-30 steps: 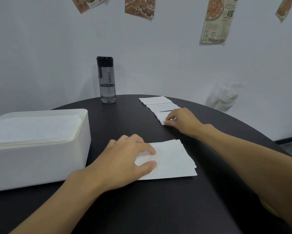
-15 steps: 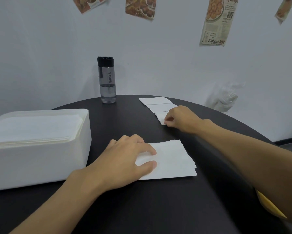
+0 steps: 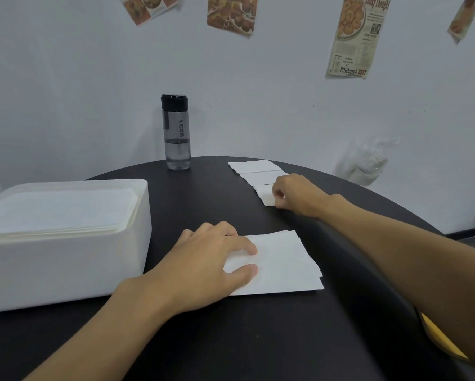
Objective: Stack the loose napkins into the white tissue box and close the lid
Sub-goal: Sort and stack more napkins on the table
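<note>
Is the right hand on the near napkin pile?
No, the left hand rests on the near pile; the right hand pinches a napkin farther back.

Bare table (image 3: 209, 193) left of the right hand's (image 3: 297, 193) pinch on the nearest napkin (image 3: 264, 195), 2 napkins (image 3: 254, 166) just beyond it, water bottle (image 3: 176, 133) farther beyond-left, white tissue box (image 3: 65, 265) far left, left hand (image 3: 203, 262) nearer on napkin stack (image 3: 283, 265).
</note>
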